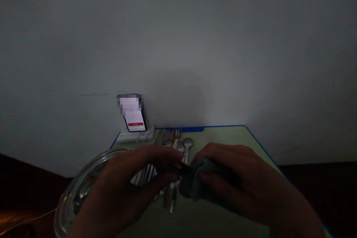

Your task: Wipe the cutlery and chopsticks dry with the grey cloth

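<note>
1 glass bowl (60, 202) holding shiny metalware (81, 194), left hand (119, 180) pinching 1 dark utensil (185, 168), right hand (241, 173) clamped on cloth (193, 186)

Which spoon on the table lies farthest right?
The spoon at the cutlery's right edge, bowl toward the wall, nearest the right hand. The other visible spoon bowls lie left of it.

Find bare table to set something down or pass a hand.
Bare: table back right, between end spoon, right hand and blue rim; dim front strip between forearms, nearer than cutlery. Crowded: left and centre, with bowl, phone, white block, cutlery, left hand.
</note>
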A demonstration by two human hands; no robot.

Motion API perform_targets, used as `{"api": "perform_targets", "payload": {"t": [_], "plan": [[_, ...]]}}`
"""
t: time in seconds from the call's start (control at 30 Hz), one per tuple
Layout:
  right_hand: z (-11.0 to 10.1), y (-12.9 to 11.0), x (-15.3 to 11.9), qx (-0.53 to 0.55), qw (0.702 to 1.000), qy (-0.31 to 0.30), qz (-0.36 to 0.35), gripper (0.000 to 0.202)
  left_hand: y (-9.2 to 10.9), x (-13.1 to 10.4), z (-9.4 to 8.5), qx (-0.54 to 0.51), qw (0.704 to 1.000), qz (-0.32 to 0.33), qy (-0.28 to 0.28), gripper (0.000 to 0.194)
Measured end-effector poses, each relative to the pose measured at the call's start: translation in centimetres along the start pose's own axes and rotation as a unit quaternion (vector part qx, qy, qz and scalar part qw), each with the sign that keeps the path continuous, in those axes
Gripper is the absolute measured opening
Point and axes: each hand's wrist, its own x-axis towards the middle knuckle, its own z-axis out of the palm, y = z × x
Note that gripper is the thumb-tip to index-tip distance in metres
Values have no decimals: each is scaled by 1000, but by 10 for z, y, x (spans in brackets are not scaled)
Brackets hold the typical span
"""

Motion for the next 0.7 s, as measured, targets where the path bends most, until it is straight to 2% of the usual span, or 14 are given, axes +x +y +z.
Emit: {"api": "perform_targets", "payload": {"t": [0.13, 0.27, 0.4, 0.7], "plan": [[-2, 1, -3, -11, 1000, 10, 20, 17, 0, -4, 1, -1, 998, -34, 46, 24], [-3, 0, -5, -30, 998, 5, 49, 23, 2, -5, -1, -21, 995, -35, 90, 20], [-2, 2, -5, -47, 998, 10, 48, 29, 3, -6, -5, -19, 988, -61, 142, 19], [-1, 5, -8, -66, 996, 47, 32, 23, 11, -3, 2, 1, 991, -64, 118, 15]]}}
